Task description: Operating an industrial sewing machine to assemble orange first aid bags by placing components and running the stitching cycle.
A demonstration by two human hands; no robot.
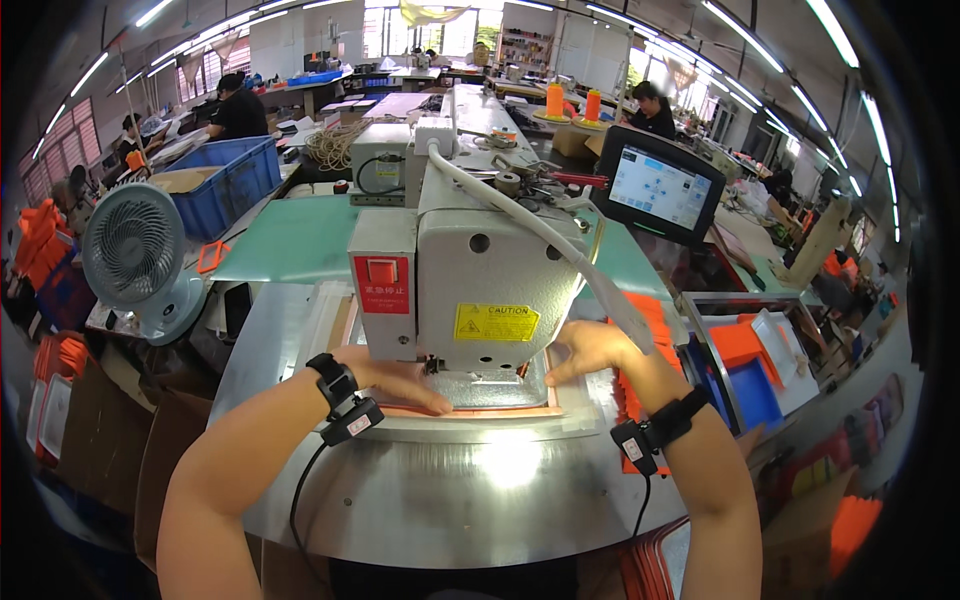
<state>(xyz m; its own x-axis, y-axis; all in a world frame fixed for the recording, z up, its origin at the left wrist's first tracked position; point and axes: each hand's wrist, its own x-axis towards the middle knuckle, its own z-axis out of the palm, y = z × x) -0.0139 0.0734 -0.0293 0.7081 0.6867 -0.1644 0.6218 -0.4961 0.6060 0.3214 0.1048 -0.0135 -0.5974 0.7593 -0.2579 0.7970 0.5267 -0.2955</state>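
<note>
An industrial sewing machine head [480,280] stands over a frame [575,425] on the metal table. Inside the frame lies a shiny, clear-looking sheet [480,391] with an orange edge along its near side. My left hand [398,381] rests at the sheet's near left, one digit stretched out flat; the machine head hides some of its fingers. On the other side, my right hand [588,347] lies at the sheet's right edge with thumb and fingers apart. Neither hand visibly grips anything. Black straps with small boxes sit on both wrists.
A touchscreen [655,190] stands at the back right, near orange thread cones [555,100]. Orange pieces [650,340] lie right of the frame, beside a tray with blue and orange parts [750,390]. A fan [135,245] and blue crate [225,180] are left. Other people sit farther back.
</note>
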